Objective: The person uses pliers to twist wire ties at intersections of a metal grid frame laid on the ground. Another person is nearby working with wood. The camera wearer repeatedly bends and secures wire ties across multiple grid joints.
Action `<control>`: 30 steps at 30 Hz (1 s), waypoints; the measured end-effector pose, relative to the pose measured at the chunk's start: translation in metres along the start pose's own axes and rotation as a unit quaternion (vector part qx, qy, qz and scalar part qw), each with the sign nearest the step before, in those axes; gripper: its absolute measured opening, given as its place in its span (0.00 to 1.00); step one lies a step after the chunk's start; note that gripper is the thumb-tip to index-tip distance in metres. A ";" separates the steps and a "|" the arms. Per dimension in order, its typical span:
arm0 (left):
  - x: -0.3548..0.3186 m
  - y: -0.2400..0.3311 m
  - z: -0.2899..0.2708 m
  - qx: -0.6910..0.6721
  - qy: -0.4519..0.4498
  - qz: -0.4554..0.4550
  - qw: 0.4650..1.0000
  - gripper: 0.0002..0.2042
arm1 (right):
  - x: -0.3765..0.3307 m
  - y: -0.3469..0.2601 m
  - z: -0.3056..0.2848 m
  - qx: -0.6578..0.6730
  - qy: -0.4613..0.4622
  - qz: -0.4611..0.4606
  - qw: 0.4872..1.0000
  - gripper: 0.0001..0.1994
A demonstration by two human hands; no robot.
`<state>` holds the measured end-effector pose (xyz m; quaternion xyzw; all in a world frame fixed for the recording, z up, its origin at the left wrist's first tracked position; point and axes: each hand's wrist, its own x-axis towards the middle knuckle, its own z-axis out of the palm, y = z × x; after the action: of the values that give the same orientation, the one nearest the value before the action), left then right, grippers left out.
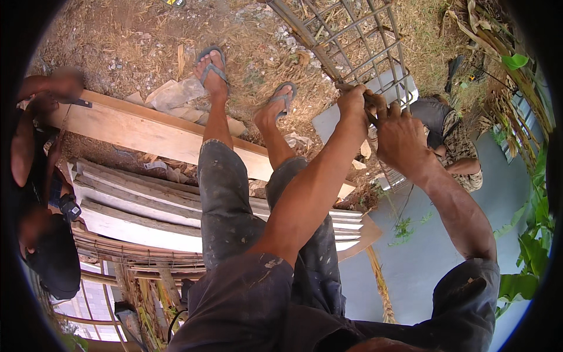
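Observation:
A cage of bent steel reinforcing bars (375,50) reaches from the upper edge down to my hands. At its near end, my left hand (353,101) is closed beside a thick bar. My right hand (402,138) is right next to it, its fingers curled at the lowest bars. A short dark piece shows between the two hands, but its kind is hidden by the fingers. A light flat panel (326,127) lies on the ground beneath the cage's end.
A long wooden plank (141,130) crosses left of my legs, with a person's hands (44,105) at its far left end. Stacked white-faced boards (135,202) lie nearer. Another person (466,167) is low down at the right, beside a grey surface (410,252) and green leaves (531,258).

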<state>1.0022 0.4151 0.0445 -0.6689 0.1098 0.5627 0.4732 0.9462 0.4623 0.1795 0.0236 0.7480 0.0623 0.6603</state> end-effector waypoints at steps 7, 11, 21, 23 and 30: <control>0.019 -0.023 0.039 -0.088 0.116 0.055 0.988 0.08 | 0.017 0.071 0.019 0.002 0.036 -0.105 0.994 0.32; 0.034 -0.038 0.040 -0.090 0.150 0.118 0.977 0.10 | 0.016 0.080 0.021 0.024 0.051 -0.134 0.989 0.31; 0.004 0.013 -0.079 0.329 -0.119 0.021 0.937 0.18 | -0.013 -0.055 0.147 0.966 -0.097 0.101 0.219 0.13; -0.005 0.032 -0.073 0.359 -0.128 -0.055 0.923 0.15 | -0.005 -0.096 0.161 0.981 -0.131 -0.041 -0.138 0.19; 0.001 0.056 -0.070 0.652 -0.044 0.065 0.754 0.09 | 0.018 -0.151 0.176 0.989 -0.108 -0.021 0.096 0.21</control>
<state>1.0097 0.3329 0.0090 -0.1645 0.4724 0.4133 0.7609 1.1256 0.3257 0.1222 0.6468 0.0628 -0.7503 0.1217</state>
